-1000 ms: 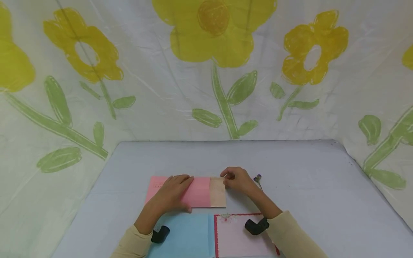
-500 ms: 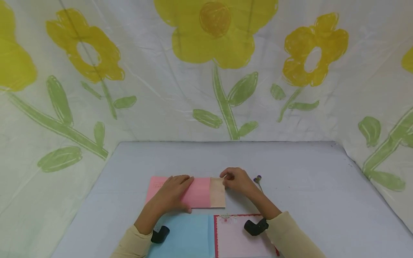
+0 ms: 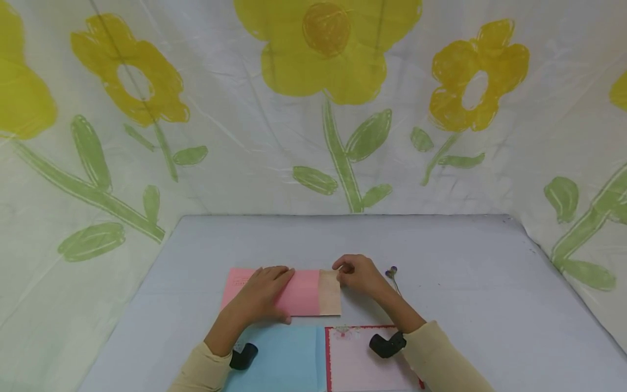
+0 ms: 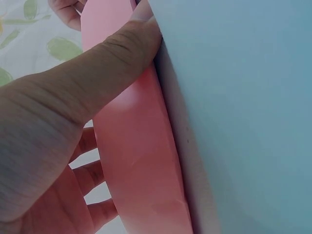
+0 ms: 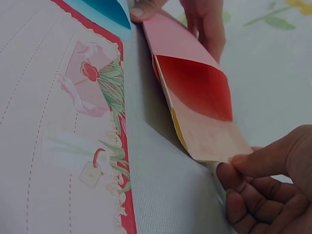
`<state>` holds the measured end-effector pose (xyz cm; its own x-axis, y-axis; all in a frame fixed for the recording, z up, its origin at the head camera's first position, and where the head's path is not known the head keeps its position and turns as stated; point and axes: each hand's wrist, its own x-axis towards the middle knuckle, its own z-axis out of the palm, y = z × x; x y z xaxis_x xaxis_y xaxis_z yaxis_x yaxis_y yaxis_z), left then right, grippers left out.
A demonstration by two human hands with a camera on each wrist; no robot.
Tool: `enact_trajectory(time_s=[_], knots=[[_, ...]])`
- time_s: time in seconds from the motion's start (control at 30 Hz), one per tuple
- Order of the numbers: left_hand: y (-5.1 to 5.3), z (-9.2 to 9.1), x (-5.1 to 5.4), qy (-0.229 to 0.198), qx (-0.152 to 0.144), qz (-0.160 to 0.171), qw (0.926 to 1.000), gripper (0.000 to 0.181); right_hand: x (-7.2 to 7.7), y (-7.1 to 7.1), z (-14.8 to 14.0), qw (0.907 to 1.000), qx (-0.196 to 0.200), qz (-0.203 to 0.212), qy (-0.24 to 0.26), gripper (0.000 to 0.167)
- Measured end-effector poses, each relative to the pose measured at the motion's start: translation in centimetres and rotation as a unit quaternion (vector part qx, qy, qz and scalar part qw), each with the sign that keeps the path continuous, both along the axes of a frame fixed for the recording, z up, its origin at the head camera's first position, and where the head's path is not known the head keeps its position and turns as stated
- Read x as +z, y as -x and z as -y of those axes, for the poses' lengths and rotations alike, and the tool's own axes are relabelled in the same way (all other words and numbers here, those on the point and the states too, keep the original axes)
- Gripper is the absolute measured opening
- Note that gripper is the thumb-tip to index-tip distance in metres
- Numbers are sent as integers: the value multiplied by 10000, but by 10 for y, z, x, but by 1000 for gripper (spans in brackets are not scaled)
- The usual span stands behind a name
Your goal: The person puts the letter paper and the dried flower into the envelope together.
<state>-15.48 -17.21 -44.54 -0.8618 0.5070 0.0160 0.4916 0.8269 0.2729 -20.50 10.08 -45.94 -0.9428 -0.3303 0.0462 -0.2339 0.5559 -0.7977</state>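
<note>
Pink envelope (image 3: 305,293) is seen at twelve o'clock from blue paper (image 3: 286,362), held across its width by left hand (image 3: 263,292); beige insert (image 3: 330,294), three-o'clock end, is pinched by right hand (image 3: 361,274). Probably light, bendy, easily creased; best taken by edges.

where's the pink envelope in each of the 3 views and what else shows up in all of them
Head: the pink envelope is low, left of centre, held by the left hand.
Left wrist: it runs top to bottom, left of centre.
Right wrist: it slants across the upper middle, open end toward the camera.
Shared landmark: the blue paper.
</note>
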Motion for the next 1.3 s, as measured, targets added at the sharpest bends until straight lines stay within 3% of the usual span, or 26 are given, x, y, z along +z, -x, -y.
enact_trajectory(time_s=[0.97, 1.3], knots=[[-2, -2, 2, 48, 21, -88, 9999, 97, -1, -1, 11, 9998, -154, 127, -15, 16], [-1, -1, 0, 31, -14, -141, 9999, 98, -3, 0, 11, 9999, -21, -90, 71, 15]])
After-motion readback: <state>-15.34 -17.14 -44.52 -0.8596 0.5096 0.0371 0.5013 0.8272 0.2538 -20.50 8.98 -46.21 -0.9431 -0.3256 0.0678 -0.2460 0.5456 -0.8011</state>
